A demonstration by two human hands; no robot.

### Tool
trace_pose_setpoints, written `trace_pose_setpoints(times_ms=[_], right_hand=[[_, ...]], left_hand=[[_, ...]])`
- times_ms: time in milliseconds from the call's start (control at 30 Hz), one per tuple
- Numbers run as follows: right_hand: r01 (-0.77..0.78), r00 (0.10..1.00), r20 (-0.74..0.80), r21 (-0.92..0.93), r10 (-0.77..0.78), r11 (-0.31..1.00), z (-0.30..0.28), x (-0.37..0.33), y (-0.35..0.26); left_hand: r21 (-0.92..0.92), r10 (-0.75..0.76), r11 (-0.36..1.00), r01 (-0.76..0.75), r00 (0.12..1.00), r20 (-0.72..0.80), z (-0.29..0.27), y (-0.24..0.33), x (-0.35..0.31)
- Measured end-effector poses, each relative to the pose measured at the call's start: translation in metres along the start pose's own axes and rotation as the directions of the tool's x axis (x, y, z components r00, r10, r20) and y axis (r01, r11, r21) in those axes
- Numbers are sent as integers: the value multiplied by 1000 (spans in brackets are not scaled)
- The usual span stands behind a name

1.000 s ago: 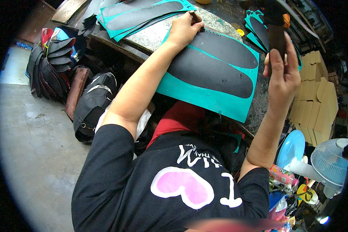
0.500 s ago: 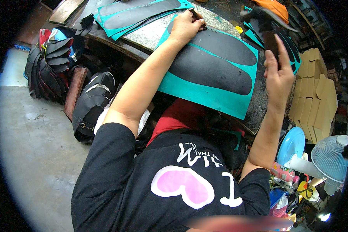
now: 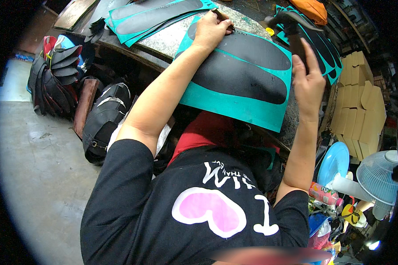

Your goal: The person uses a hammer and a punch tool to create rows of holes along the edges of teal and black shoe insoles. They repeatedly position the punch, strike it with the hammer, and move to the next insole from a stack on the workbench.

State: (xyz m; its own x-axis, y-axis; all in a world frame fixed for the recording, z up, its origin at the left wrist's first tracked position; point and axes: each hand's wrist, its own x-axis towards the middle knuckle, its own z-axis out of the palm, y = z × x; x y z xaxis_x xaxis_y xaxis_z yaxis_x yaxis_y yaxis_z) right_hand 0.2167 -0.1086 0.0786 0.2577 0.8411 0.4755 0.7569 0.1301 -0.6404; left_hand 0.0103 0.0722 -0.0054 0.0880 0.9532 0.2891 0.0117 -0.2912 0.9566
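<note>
A teal sheet bearing black sole-shaped pieces [image 3: 239, 79] lies over the near edge of the worktable. At its far edge my left hand [image 3: 211, 31] is closed around a short dark punch-like tool [image 3: 217, 15], its lower end by a row of small marks on the farther piece; the tip is mostly hidden by my fingers. My right hand [image 3: 309, 84] grips the handle of a hammer [image 3: 297, 44], held up right of the sheet. The hammer's dark head is blurred, and it is apart from the tool in my left hand.
More teal sheets with black shapes [image 3: 157, 20] are stacked at the far left, with others [image 3: 331, 57] at the right behind the hammer. A yellow ring [image 3: 270, 32] lies on the stone slab [image 3: 247, 21]. Cardboard boxes [image 3: 353, 110] and a fan [image 3: 378, 176] stand at right.
My right hand and the hammer have shifted left, closer to the sheet. My left hand stays in nearly the same spot with its tool.
</note>
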Motion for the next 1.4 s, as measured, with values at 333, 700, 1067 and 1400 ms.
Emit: trace_pose_setpoints(times_ms=[333, 700, 1067, 1400], right_hand=[[438, 894, -78, -61, -442, 897, 17, 6, -21], [166, 984, -116, 343, -133, 925, -12, 8, -17], [-122, 986, 96, -116, 133, 986, 12, -14, 20], [-64, 996, 70, 161, 54, 985, 3, -4, 8]], left_hand=[[645, 484, 485, -590, 796, 364, 11, 9, -9], [350, 177, 910, -221, 972, 155, 6, 3, 0], [89, 189, 981, -174, 962, -196, -2, 3, 12], [257, 54, 965, -57, 998, 19, -22, -7, 8]])
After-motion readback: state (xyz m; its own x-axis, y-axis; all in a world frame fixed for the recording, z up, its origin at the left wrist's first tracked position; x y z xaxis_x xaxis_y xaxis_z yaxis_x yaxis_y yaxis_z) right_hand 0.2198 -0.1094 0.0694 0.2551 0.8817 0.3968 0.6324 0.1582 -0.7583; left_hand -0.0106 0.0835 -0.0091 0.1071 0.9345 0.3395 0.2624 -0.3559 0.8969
